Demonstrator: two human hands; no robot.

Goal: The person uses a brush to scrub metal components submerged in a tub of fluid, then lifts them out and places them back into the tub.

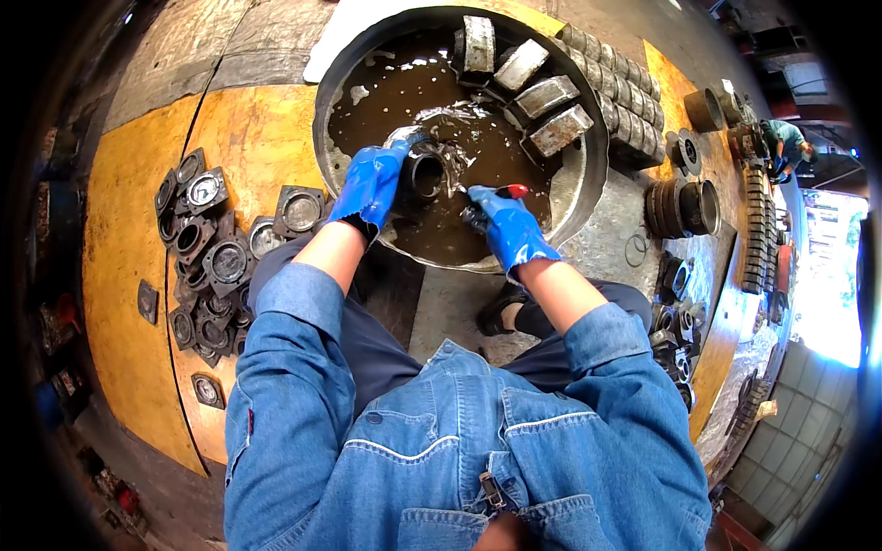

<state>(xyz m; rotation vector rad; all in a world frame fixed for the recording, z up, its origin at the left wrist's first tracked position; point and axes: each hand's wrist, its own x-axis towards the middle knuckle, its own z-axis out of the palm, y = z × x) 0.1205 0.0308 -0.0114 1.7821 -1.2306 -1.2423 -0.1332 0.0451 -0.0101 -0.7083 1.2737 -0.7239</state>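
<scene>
Both my hands wear blue rubber gloves over the round metal basin [595, 174] of murky brown liquid. My left hand [375, 179] is closed on the side of a dark, hollow metal housing [425, 174], tilted so that its round opening faces me. Water splashes and glistens beside it. To its right, my right hand [505, 225] is closed round a red-handled brush [518, 191]; the red end sticks out above the glove, and the dark working end shows low on the left. The brush appears just apart from the housing. Several blocky metal housings [547, 96] rest along the basin's far right side.
Several square-flanged parts [227, 262] lie heaped on the yellow board [129, 266] at left. Rows of metal housings [629, 101] stand behind the basin at right. Stacked rings [680, 208] and small parts [675, 340] lie right. Another person [787, 147] bends over far right.
</scene>
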